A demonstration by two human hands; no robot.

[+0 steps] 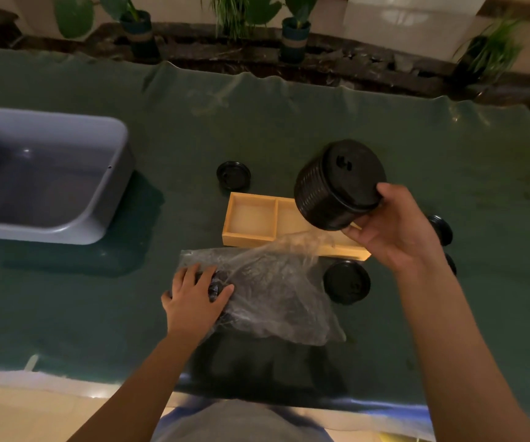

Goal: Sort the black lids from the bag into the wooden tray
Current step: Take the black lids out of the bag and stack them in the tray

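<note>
1. Black, thin plastic: the stack of lids is held up over the wooden tray, the right hand with its grip clamped on the stack's near end.
2. Judged light but loosely nested, so the stack may slide apart; holding it across both ends seems safer.
3. The left hand presses flat, fingers spread, on the clear bag, which looks soft and slippery.
4. Loose lids lie on the green surface: one behind the tray, one beside the bag.
</note>
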